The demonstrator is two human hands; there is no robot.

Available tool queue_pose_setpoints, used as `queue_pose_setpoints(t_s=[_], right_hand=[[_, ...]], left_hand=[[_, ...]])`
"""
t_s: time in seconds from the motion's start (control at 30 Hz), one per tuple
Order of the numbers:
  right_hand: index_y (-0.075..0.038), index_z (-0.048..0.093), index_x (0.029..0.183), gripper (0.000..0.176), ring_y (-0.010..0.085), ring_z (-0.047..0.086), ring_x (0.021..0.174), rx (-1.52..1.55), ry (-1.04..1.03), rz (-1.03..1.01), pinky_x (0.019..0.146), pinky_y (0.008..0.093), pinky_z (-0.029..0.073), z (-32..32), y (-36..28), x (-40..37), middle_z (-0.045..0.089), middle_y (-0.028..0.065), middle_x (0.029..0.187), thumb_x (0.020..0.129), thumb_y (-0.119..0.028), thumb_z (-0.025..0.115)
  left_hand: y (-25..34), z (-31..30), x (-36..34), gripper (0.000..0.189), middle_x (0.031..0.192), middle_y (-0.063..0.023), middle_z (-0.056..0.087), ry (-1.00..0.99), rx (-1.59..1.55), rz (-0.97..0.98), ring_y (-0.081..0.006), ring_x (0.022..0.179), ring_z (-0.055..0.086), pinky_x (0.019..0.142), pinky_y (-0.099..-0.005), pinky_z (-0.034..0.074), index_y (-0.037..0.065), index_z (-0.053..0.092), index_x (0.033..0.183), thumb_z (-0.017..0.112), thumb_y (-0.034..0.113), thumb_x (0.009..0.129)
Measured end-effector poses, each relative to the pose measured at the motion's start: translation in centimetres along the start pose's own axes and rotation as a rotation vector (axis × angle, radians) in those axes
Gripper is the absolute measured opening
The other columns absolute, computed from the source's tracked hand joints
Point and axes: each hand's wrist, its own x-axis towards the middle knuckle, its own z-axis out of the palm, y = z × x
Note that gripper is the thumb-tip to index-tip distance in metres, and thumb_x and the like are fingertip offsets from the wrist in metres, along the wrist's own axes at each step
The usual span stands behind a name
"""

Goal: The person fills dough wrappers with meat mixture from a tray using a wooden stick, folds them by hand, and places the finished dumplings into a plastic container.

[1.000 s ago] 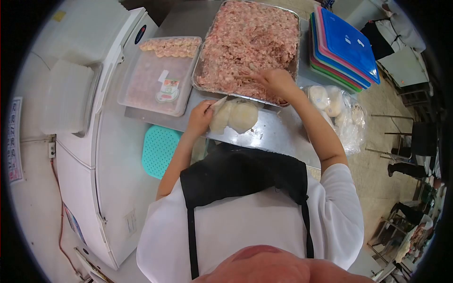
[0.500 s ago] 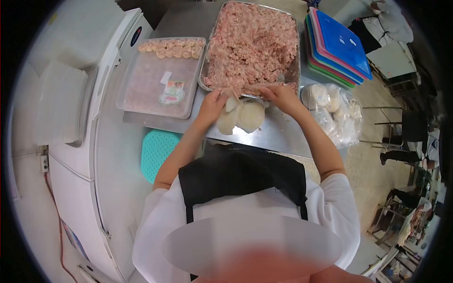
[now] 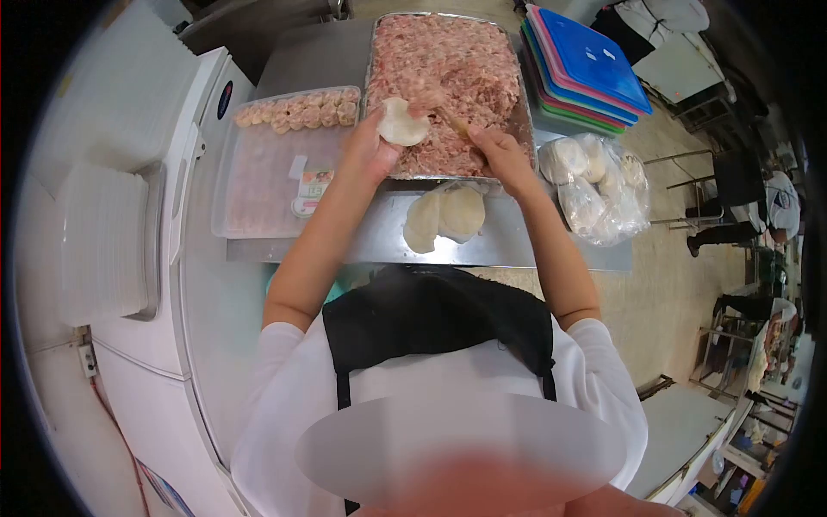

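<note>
My left hand [image 3: 372,153] holds a round, pale wrapper [image 3: 402,123] over the near left part of the meat tray [image 3: 529,129]. Pink minced meat [image 3: 444,60] fills that tray. In my right hand [image 3: 500,155] is a thin light-brown stick [image 3: 452,119], its far end at the meat near the wrapper. More pale wrappers [image 3: 461,213] lie in overlapping piles on the metal table [image 3: 345,226], just below the tray. To the left, a clear plastic container [image 3: 258,189] has rows of small filled dumplings [image 3: 297,112] along its far side.
Plastic bags of pale wrappers [image 3: 594,185] sit on the table at the right. Behind them is a stack of coloured lids [image 3: 594,65]. A white fridge [image 3: 202,172] stands along the left. Other people [image 3: 780,202] are at the far right.
My left hand has lifted a wrapper from the piles to above the meat. My right hand, with the stick, has moved from the tray's near edge further over the meat. The view has shifted slightly.
</note>
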Motion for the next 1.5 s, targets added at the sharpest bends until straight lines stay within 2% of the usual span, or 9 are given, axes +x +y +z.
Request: queue_pose_setpoints(t_s=[0.13, 0.23, 0.27, 0.7, 0.77, 0.9, 1.13, 1.33, 1.5], right_hand=[[-0.01, 0.067, 0.106, 0.028, 0.0342, 0.061, 0.077, -0.601, 0.169, -0.511, 0.072, 0.0433, 0.049, 2.0, 1.8, -0.7, 0.058, 0.0153, 0.073, 0.093, -0.031, 0.054], [-0.009, 0.065, 0.106, 0.024, 0.0342, 0.062, 0.078, -0.999, 0.209, -0.387, 0.073, 0.0435, 0.05, 0.1, -1.2, -2.8, 0.06, 0.0136, 0.082, 0.091, -0.024, 0.055], [-0.01, 0.065, 0.106, 0.023, 0.0339, 0.062, 0.079, -1.043, 0.195, -0.423, 0.073, 0.0437, 0.05, 0.0, -1.5, -3.4, 0.06, 0.013, 0.084, 0.089, -0.022, 0.055], [-0.01, 0.064, 0.093, 0.017, 0.0327, 0.063, 0.086, -1.363, 0.064, -0.274, 0.071, 0.0433, 0.051, -9.6, 2.6, -1.8, 0.064, 0.0132, 0.091, 0.088, -0.018, 0.051], [-0.008, 0.065, 0.092, 0.018, 0.034, 0.063, 0.087, -1.31, 0.095, -0.187, 0.071, 0.0437, 0.05, -8.8, -1.1, -2.8, 0.064, 0.015, 0.091, 0.09, -0.019, 0.05], [-0.007, 0.065, 0.098, 0.02, 0.0362, 0.062, 0.085, -0.908, 0.041, -0.545, 0.072, 0.0441, 0.049, -5.9, -1.4, -2.7, 0.064, 0.0173, 0.091, 0.092, -0.021, 0.053], [-0.006, 0.061, 0.1, 0.019, 0.0361, 0.063, 0.078, -1.175, 0.017, -0.532, 0.065, 0.0456, 0.051, -7.0, -4.2, -4.0, 0.061, 0.0169, 0.086, 0.09, -0.022, 0.055], [-0.004, 0.064, 0.096, 0.024, 0.0382, 0.062, 0.077, -0.834, -0.053, -0.623, 0.067, 0.045, 0.049, -9.0, -2.1, -0.9, 0.062, 0.0174, 0.084, 0.092, -0.026, 0.055], [-0.002, 0.066, 0.102, 0.032, 0.04, 0.061, 0.083, -0.547, -0.181, -0.408, 0.073, 0.0408, 0.048, -10.6, -1.6, 0.4, 0.066, 0.0209, 0.088, 0.095, -0.031, 0.053]], left_hand=[[0.3, 1.3, 0.0, 0.049, 0.123, -0.0219, 0.053, -0.007, -0.199, -0.041, -0.0347, 0.113, 0.055, 0.102, -0.048, 0.042, -0.004, 0.045, 0.124, 0.034, 0.037, 0.1], [1.3, -3.5, 2.8, 0.061, 0.126, -0.0243, 0.05, -0.783, -0.399, -0.183, -0.0378, 0.118, 0.05, 0.103, -0.0484, 0.041, -0.009, 0.039, 0.127, 0.032, 0.043, 0.097], [1.3, -2.5, 2.5, 0.055, 0.128, -0.0245, 0.049, 0.039, -0.37, 0.024, -0.037, 0.118, 0.05, 0.103, -0.0539, 0.039, -0.009, 0.04, 0.128, 0.033, 0.035, 0.096], [1.8, -6.0, 2.4, 0.037, 0.125, -0.0197, 0.053, 0.035, -0.299, 0.076, -0.033, 0.119, 0.05, 0.101, -0.0566, 0.039, -0.002, 0.047, 0.125, 0.039, 0.017, 0.095], [-0.2, -9.8, 4.7, 0.036, 0.123, -0.0189, 0.054, -0.29, -0.582, -0.181, -0.0318, 0.117, 0.051, 0.101, -0.0572, 0.039, -0.001, 0.048, 0.125, 0.037, 0.017, 0.096], [-3.2, -0.2, -0.3, 0.037, 0.118, -0.0179, 0.055, 0.157, -0.184, 0.045, -0.0332, 0.111, 0.053, 0.1, -0.0546, 0.039, -0.001, 0.049, 0.122, 0.044, 0.025, 0.097], [-4.2, 4.4, -1.9, 0.053, 0.134, -0.0163, 0.047, 0.103, -0.178, 0.067, -0.0363, 0.127, 0.04, 0.104, -0.057, 0.034, 0.004, 0.051, 0.123, 0.045, 0.048, 0.094], [-4.6, 4.6, -1.5, 0.048, 0.142, -0.0147, 0.04, 0.113, -0.287, 0.217, -0.0368, 0.132, 0.036, 0.107, -0.0535, 0.033, 0.002, 0.046, 0.127, 0.05, 0.035, 0.092], [-3.5, 3.7, -2.8, 0.049, 0.144, -0.011, 0.04, -0.202, 0.424, 0.262, -0.0258, 0.133, 0.036, 0.106, -0.0369, 0.036, 0.005, 0.044, 0.132, 0.057, 0.012, 0.085]])
